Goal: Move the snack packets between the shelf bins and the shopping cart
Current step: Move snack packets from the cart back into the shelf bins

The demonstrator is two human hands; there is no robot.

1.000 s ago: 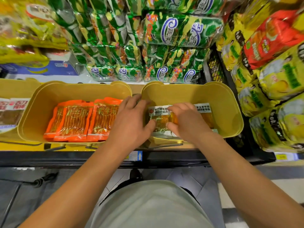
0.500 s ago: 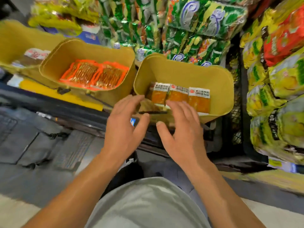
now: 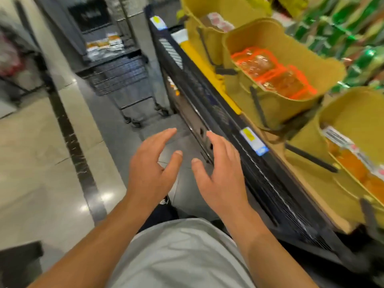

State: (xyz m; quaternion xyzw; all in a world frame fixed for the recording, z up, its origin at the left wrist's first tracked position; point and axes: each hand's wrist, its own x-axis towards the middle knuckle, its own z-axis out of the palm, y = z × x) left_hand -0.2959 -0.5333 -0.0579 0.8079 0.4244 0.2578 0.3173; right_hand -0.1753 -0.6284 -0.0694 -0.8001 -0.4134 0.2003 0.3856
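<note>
My left hand point(image 3: 152, 165) and my right hand point(image 3: 219, 173) hover side by side over the aisle floor, fingers spread and holding nothing. A black wire shopping cart point(image 3: 120, 73) stands ahead up the aisle with several snack packets point(image 3: 104, 45) lying in its upper basket. To my right, a yellow shelf bin point(image 3: 291, 57) holds orange packets point(image 3: 272, 73). A nearer yellow bin point(image 3: 353, 113) at the right edge holds amber packets with white labels point(image 3: 351, 161). Both hands are left of the bins and well short of the cart.
The dark shelf edge point(image 3: 228, 129) with price tags runs diagonally between my hands and the bins. Green snack bags point(image 3: 353, 32) fill the upper right shelves. A third yellow bin point(image 3: 199, 15) sits farther along. Pale tiled floor point(image 3: 31, 163) lies to the left.
My view has swung left from the shelf toward the aisle and cart. Both hands let go of the amber packets, left the right bin and now hang empty over the floor.
</note>
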